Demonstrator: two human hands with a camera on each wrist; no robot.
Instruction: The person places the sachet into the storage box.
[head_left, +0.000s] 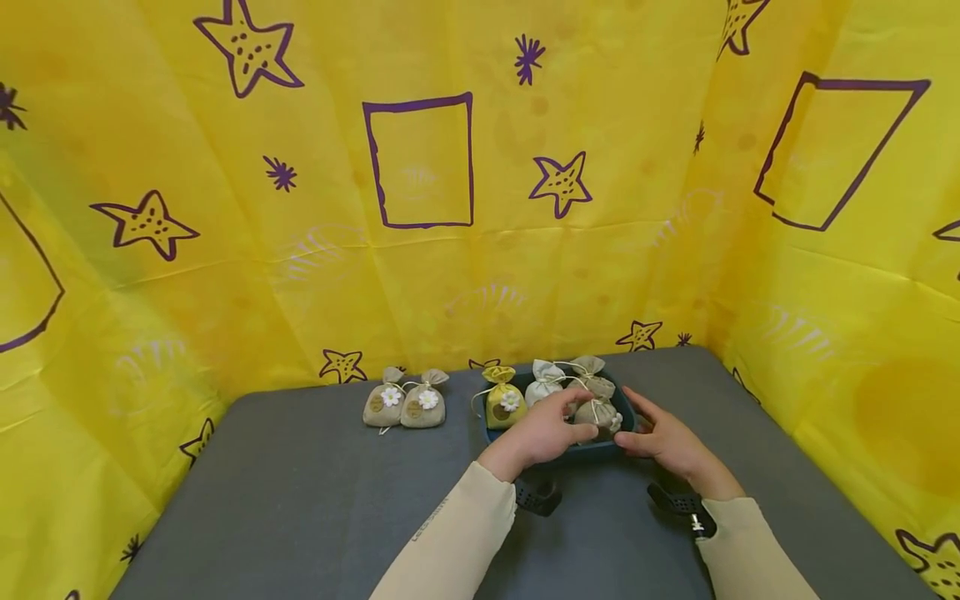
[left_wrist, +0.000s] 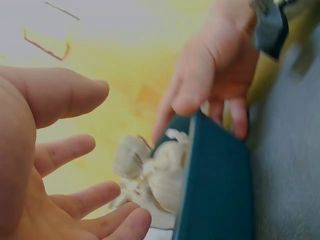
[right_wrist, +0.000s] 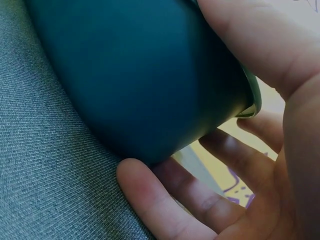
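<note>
Teal tray [head_left: 594, 451] of soft, light sachets [head_left: 596, 414] near table centre, probably rigid and smooth: right hand [head_left: 663, 440] curled round its 3 o'clock wall, left hand [head_left: 542, 432] open above sachets.

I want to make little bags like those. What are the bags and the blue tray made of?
The small bags look like woven cloth, perhaps linen or burlap: matte, gathered at the neck, tied with string, with a white flower on the front. The tray looks like smooth plastic with a dull sheen and rounded corners, though that is a guess. The right hand holds its side; the left hand hovers over the bags inside.
</note>
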